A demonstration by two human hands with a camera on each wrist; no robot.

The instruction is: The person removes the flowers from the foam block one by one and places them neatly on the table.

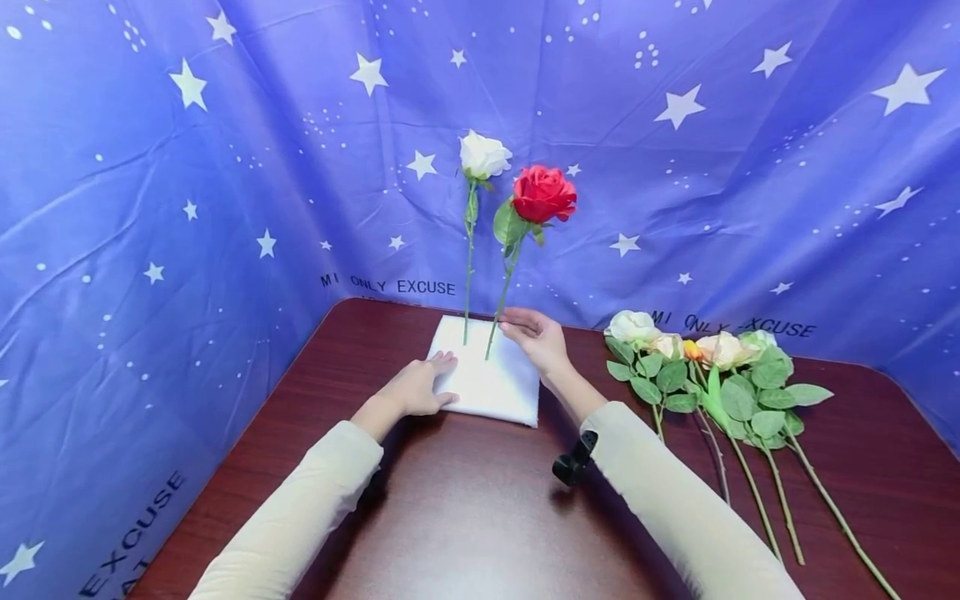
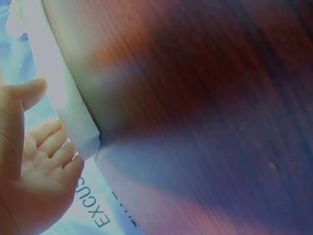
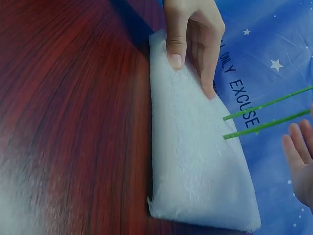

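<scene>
A white foam block (image 1: pixel 495 392) lies on the table with a white rose (image 1: pixel 483 156) and a red rose (image 1: pixel 544 194) standing in it, the red one tilted right. My left hand (image 1: pixel 422 387) rests on the block's left side, fingers and thumb spread; its thumb (image 3: pixel 176 54) touches the block in the right wrist view. My right hand (image 1: pixel 542 340) pinches the red rose's stem (image 1: pixel 502 292) above the foam. In the right wrist view its other fingers (image 3: pixel 292 149) extend below the stem, and the pinch itself is mostly cut off by the frame edge.
Several loose roses (image 1: pixel 720 350) with green leaves and long stems lie on the right of the brown table (image 1: pixel 480 517). A blue starry cloth (image 1: pixel 300 167) hangs behind and beside the table. A black device (image 1: pixel 573 458) is on my right wrist.
</scene>
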